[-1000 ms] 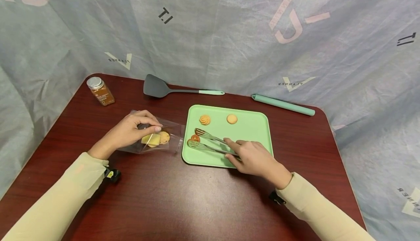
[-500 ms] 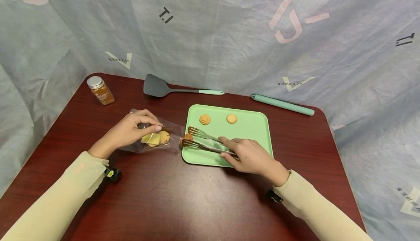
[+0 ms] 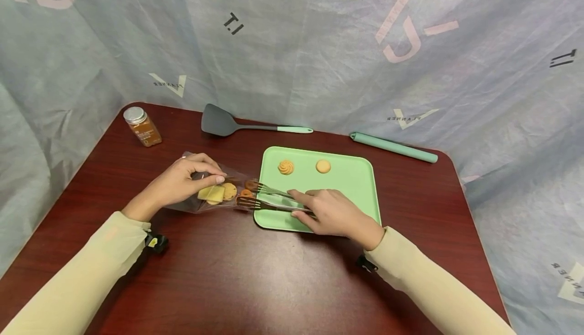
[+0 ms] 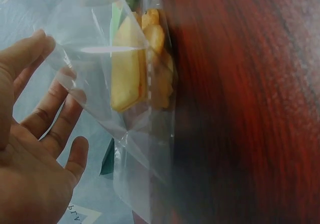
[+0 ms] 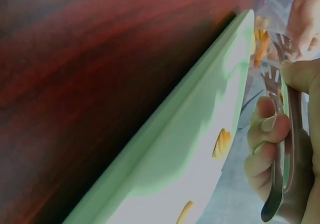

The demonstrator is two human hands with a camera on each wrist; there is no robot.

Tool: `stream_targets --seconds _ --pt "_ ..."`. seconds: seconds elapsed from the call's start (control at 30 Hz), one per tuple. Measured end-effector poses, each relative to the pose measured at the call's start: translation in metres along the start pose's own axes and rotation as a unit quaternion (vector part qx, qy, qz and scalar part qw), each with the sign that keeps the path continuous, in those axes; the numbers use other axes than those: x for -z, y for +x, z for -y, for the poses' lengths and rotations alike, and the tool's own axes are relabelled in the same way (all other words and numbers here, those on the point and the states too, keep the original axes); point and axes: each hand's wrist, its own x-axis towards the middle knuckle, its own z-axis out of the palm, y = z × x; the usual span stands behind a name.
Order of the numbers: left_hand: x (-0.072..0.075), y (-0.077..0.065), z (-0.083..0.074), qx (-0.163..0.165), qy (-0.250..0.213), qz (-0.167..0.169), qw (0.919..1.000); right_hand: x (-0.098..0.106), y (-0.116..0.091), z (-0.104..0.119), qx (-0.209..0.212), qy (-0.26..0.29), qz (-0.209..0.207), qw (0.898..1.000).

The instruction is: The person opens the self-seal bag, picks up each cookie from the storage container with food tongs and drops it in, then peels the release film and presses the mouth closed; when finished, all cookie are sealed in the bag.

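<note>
With thumb and index finger, my left hand (image 3: 184, 180) pinches the film of a clear plastic bag (image 4: 135, 159), lifting its upper layer. Inside the bag lie a yellow square cracker (image 3: 211, 193) and a round speckled cookie (image 3: 230, 191). My right hand (image 3: 335, 213) grips metal slotted tongs (image 3: 278, 206), one arm on the thumb side and one on the finger side. Their heads reach past the tray's left edge into the bag's mouth. A reddish-orange cookie (image 3: 246, 193) sits between the two heads; whether they still clamp it cannot be told.
A green tray (image 3: 351, 183) under my right hand bears a swirl cookie (image 3: 286, 166) and a plain round cookie (image 3: 323, 166). Behind are a spice jar (image 3: 143, 128), a grey spatula (image 3: 219, 121) and a green stick-like tool (image 3: 394, 147). A grey cloth hangs beyond the table.
My right hand has moved left with the tongs, carrying the reddish cookie from the tray's left side into the bag's mouth. The left hand has stayed in place on the bag.
</note>
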Motion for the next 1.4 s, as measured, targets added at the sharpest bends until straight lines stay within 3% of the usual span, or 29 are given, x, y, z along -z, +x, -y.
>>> stream_targets --seconds 0.37,0.97,1.2,1.4 --pt "0.001 -0.002 0.000 -0.004 -0.001 -0.002 1.0000 -0.001 0.011 -0.010 0.009 0.090 0.043 0.995" --pt "0.001 -0.001 -0.002 -0.019 -0.005 -0.005 0.9998 -0.004 0.032 -0.002 0.010 0.078 0.042 0.996" --pt "0.002 -0.002 0.000 -0.016 -0.002 -0.007 0.9998 0.004 0.023 -0.007 -0.014 0.090 0.033 0.995" --pt "0.002 -0.003 0.000 -0.011 -0.003 -0.009 0.9999 0.013 -0.005 -0.021 -0.040 0.100 0.009 0.994"
